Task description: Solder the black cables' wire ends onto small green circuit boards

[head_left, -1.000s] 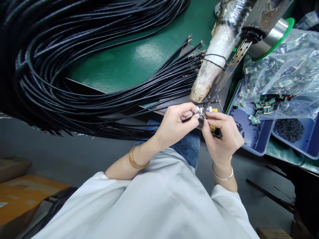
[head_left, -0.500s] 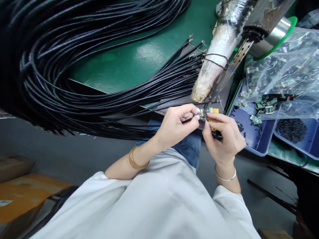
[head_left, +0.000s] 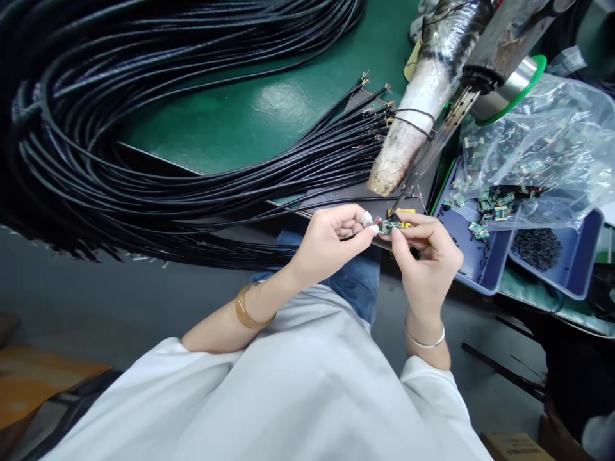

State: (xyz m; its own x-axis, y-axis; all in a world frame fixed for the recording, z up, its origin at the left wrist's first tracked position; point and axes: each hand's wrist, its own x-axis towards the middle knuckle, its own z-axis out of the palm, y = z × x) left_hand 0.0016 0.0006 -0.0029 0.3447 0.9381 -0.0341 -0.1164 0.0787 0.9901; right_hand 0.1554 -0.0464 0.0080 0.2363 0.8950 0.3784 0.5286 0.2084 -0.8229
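Pinched in my right hand (head_left: 425, 253) is a small green circuit board (head_left: 390, 226), gripped by thumb and forefinger. My left hand (head_left: 336, 240) is closed on the stripped end of a black cable, whose thin coloured wires (head_left: 377, 221) meet the board's left edge. White tape wraps a left fingertip. Right above the board is the tip of a soldering iron (head_left: 444, 125), held in a fixed stand; I cannot tell whether it touches. A yellow piece (head_left: 408, 212) shows behind the board.
A thick bundle of black cables (head_left: 230, 186) fans across the green table (head_left: 283, 102). A whitish wrapped duct (head_left: 403, 141) hangs beside the iron. On the right are a solder spool (head_left: 509, 89), a plastic bag of boards (head_left: 542, 147) and blue trays (head_left: 490, 275) with small black parts.
The wires and the board now show more openly between my fingertips, with my right fingers lower on the board. The whole view has shifted slightly.
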